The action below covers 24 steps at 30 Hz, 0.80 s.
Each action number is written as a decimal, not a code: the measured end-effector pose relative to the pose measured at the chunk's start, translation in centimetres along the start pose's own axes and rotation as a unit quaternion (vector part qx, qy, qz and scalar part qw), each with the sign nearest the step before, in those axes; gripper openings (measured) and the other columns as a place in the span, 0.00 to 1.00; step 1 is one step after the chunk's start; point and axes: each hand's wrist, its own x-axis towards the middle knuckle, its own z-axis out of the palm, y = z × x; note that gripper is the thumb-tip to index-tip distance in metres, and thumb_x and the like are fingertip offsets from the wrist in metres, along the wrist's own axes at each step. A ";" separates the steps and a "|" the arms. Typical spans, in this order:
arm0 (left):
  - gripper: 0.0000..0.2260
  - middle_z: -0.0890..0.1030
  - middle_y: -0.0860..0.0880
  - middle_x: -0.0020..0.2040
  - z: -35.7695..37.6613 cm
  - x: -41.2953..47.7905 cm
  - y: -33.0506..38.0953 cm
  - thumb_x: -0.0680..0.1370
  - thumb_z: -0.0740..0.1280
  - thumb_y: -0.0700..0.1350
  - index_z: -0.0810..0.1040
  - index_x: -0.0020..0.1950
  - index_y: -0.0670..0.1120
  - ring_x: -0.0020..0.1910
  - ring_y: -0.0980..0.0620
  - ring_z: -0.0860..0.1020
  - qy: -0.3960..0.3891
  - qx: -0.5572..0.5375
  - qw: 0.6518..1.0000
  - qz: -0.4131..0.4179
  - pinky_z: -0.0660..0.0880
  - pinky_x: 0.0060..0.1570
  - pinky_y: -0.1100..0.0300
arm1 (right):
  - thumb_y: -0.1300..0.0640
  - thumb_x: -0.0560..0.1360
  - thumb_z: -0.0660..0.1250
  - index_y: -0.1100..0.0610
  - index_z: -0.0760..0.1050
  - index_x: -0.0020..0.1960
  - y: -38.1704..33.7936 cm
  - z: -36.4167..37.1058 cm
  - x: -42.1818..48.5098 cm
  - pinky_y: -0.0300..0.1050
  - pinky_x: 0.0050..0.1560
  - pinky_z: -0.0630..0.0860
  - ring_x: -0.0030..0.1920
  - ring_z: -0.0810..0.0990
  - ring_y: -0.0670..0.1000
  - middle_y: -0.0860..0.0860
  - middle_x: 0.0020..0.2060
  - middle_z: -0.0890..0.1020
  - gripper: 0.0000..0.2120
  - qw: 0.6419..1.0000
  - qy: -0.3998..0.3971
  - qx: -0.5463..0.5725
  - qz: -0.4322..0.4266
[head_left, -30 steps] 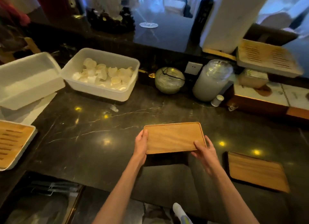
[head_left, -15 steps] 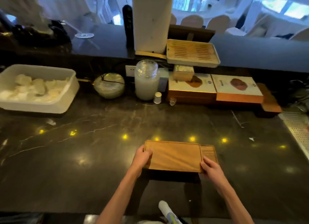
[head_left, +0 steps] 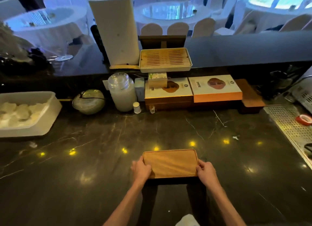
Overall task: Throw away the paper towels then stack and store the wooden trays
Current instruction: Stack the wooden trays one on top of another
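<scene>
A flat wooden tray (head_left: pixel 170 163) lies on the dark marble counter (head_left: pixel 101 158) in front of me. It sits squarely over a second tray, of which nothing shows. My left hand (head_left: pixel 141 170) grips its left short edge and my right hand (head_left: pixel 206 172) grips its right short edge. A tall roll of paper towels (head_left: pixel 116 28) stands upright on the raised ledge at the back.
A slatted tray (head_left: pixel 165 59) rests on boxes (head_left: pixel 192 90) at the back. Left of them stand a glass jar (head_left: pixel 122 92), a round bowl (head_left: pixel 89 101) and a white tub (head_left: pixel 50 114) of white pieces. A perforated metal drain board (head_left: pixel 290 124) with red tape (head_left: pixel 303 119) runs along the right.
I carried the tray rightward and set it on the second tray. Half a second ago the lower tray's right end still showed; now the top tray covers it fully.
</scene>
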 end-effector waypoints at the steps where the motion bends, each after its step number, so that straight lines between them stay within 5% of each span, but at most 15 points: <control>1: 0.24 0.64 0.42 0.66 0.1 0.1 0.2 0.78 0.63 0.41 0.65 0.74 0.48 0.69 0.43 0.63 0.007 0.009 1.000 0.002 0.65 0.70 0.47 | 0.58 0.80 0.60 0.52 0.70 0.71 0.1 0.1 0.1 0.39 0.46 0.77 0.46 0.76 0.44 0.47 0.52 0.74 0.19 1.000 0.005 -0.012 -0.004; 13: 0.18 0.69 0.47 0.59 0.5 0.8 -0.8 0.79 0.64 0.41 0.70 0.69 0.45 0.62 0.48 0.69 0.027 0.037 0.999 0.025 0.70 0.66 0.50 | 0.58 0.81 0.59 0.53 0.65 0.74 0.4 1.7 0.4 0.47 0.62 0.74 0.58 0.76 0.51 0.53 0.60 0.70 0.22 0.998 0.027 -0.051 -0.004; 24: 0.12 0.67 0.50 0.55 1.2 1.6 -0.9 0.79 0.64 0.44 0.73 0.62 0.47 0.54 0.54 0.68 0.066 0.045 0.994 0.069 0.71 0.58 0.57 | 0.57 0.79 0.62 0.52 0.74 0.64 1.0 1.5 1.0 0.38 0.45 0.71 0.45 0.72 0.44 0.45 0.45 0.68 0.14 0.994 0.050 -0.093 -0.034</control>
